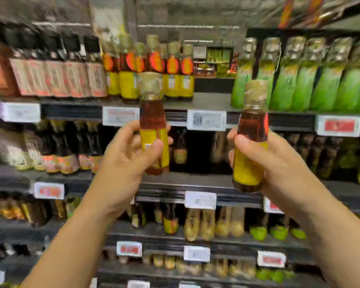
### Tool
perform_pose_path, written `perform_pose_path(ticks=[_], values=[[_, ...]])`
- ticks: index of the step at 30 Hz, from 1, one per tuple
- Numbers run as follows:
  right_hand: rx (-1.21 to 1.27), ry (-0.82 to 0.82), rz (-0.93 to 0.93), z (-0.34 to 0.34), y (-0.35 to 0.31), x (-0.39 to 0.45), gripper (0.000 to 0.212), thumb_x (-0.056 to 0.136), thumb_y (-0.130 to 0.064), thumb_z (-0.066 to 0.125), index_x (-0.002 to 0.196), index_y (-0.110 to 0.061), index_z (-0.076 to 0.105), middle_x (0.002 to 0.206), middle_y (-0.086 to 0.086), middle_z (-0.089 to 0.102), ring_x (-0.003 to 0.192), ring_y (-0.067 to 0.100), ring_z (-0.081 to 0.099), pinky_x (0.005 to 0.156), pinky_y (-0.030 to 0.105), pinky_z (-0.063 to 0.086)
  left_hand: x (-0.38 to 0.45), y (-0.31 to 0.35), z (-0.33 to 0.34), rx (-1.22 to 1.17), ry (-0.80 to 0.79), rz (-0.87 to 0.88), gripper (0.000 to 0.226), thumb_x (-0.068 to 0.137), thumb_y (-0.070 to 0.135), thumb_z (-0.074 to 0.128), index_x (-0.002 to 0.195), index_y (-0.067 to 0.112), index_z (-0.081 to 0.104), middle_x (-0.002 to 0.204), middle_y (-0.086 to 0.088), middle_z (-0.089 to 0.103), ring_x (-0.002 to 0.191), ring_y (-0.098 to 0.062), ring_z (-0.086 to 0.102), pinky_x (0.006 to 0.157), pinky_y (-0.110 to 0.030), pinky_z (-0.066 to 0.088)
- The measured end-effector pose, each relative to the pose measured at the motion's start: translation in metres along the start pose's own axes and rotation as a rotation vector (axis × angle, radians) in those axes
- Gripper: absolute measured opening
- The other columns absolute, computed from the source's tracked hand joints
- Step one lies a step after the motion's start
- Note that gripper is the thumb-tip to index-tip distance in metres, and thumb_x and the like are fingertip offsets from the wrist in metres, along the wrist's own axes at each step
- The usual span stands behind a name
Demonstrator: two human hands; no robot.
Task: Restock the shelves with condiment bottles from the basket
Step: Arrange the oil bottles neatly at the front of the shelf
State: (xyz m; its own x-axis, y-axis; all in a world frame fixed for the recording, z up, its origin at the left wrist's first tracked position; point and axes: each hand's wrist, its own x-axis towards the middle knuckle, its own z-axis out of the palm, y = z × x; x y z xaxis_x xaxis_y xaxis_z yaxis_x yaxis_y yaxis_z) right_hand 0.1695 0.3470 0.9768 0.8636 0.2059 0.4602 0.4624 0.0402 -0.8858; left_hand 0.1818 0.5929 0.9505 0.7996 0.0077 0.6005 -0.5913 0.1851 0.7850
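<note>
I hold two small condiment bottles upright in front of the shelves, each with red-brown liquid, a yellow label and a gold foil cap. My left hand (131, 154) grips the left bottle (153, 121) around its label. My right hand (264, 161) grips the right bottle (252, 129) low on its body. Both caps reach about the edge of the upper shelf (208, 102). A group of matching yellow-labelled bottles (150, 67) stands on that shelf, just behind the left bottle. To their right is an empty gap on the shelf. The basket is out of view.
Dark bottles with pink labels (56, 75) fill the upper shelf at left; green-wrapped bottles (303, 80) fill it at right. White price tags (206, 120) line the shelf edges. Lower shelves hold dark, tan and green bottles. The picture is blurred.
</note>
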Motion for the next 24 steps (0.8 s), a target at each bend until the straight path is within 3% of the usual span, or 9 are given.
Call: perform_pose_path(ticks=[3, 5, 7, 10, 13, 17, 21, 24], values=[[-0.040, 0.015, -0.041, 0.008, -0.022, 0.033, 0.065, 0.058, -0.069, 0.083, 0.100, -0.020, 0.071, 0.084, 0.010, 0.058, 0.073, 0.023, 0.054, 0.058, 0.036, 0.050, 0.036, 0.022, -0.028, 0.081, 0.059, 0.079, 0.042, 0.082, 0.030, 0.074, 0.120, 0.017, 0.061, 0.095, 0.009, 0.072, 0.085, -0.005, 0.066, 0.069, -0.016, 0.052], [-0.072, 0.063, -0.067, 0.012, -0.034, 0.056, 0.065, 0.069, -0.060, 0.083, 0.109, -0.011, 0.070, 0.095, 0.021, 0.065, 0.082, 0.032, 0.060, 0.067, 0.046, 0.058, 0.060, 0.034, -0.047, 0.162, 0.066, 0.111, 0.037, 0.086, 0.027, 0.073, 0.120, 0.018, 0.062, 0.099, 0.008, 0.074, 0.087, -0.005, 0.069, 0.070, -0.016, 0.054], [-0.080, 0.067, -0.109, 0.017, -0.043, 0.079, 0.047, 0.079, -0.050, 0.081, 0.111, -0.016, 0.073, 0.110, 0.019, 0.073, 0.102, 0.033, 0.070, 0.084, 0.056, 0.060, 0.083, 0.041, -0.067, 0.252, 0.086, 0.146, 0.028, 0.090, 0.029, 0.074, 0.116, 0.022, 0.066, 0.103, 0.006, 0.075, 0.091, -0.007, 0.072, 0.073, -0.018, 0.056], [-0.083, 0.074, -0.164, 0.029, -0.045, 0.108, 0.035, 0.079, -0.044, 0.078, 0.105, -0.021, 0.074, 0.103, -0.001, 0.077, 0.105, 0.022, 0.073, 0.094, 0.051, 0.057, 0.113, 0.046, -0.097, 0.420, 0.144, 0.189, 0.019, 0.089, 0.033, 0.074, 0.106, 0.027, 0.070, 0.095, 0.012, 0.077, 0.087, -0.003, 0.072, 0.073, -0.018, 0.056], [-0.154, 0.081, -0.163, 0.041, -0.034, 0.129, 0.038, 0.081, -0.043, 0.076, 0.110, -0.020, 0.072, 0.106, 0.001, 0.077, 0.105, 0.022, 0.073, 0.091, 0.050, 0.059, 0.134, 0.042, -0.122, 0.558, 0.175, 0.159, 0.017, 0.088, 0.031, 0.076, 0.103, 0.027, 0.071, 0.096, 0.014, 0.077, 0.089, -0.005, 0.074, 0.078, -0.027, 0.058], [-0.265, 0.123, -0.150, 0.050, -0.021, 0.160, 0.034, 0.090, -0.042, 0.072, 0.119, -0.023, 0.068, 0.109, -0.004, 0.076, 0.105, 0.014, 0.072, 0.091, 0.043, 0.057, 0.150, 0.038, -0.140, 0.781, 0.162, 0.087, 0.019, 0.090, 0.043, 0.072, 0.105, 0.032, 0.071, 0.092, 0.020, 0.075, 0.083, 0.003, 0.070, 0.077, -0.031, 0.054], [-0.334, 0.159, -0.080, 0.055, -0.009, 0.189, 0.044, 0.094, -0.041, 0.069, 0.133, -0.022, 0.060, 0.110, -0.010, 0.073, 0.097, 0.001, 0.070, 0.076, 0.024, 0.056, 0.163, 0.035, -0.144, 0.887, 0.122, 0.029, 0.012, 0.093, 0.046, 0.068, 0.103, 0.040, 0.067, 0.088, 0.032, 0.071, 0.077, 0.016, 0.063, 0.067, -0.024, 0.044], [-0.382, 0.180, -0.042, 0.054, 0.000, 0.204, 0.047, 0.096, -0.040, 0.066, 0.138, -0.023, 0.055, 0.115, -0.010, 0.071, 0.097, 0.002, 0.068, 0.059, 0.012, 0.048, 0.172, 0.034, -0.141, 0.909, 0.079, 0.013, 0.023, 0.092, 0.042, 0.070, 0.114, 0.037, 0.067, 0.094, 0.022, 0.074, 0.080, 0.010, 0.067, 0.071, -0.024, 0.049]])
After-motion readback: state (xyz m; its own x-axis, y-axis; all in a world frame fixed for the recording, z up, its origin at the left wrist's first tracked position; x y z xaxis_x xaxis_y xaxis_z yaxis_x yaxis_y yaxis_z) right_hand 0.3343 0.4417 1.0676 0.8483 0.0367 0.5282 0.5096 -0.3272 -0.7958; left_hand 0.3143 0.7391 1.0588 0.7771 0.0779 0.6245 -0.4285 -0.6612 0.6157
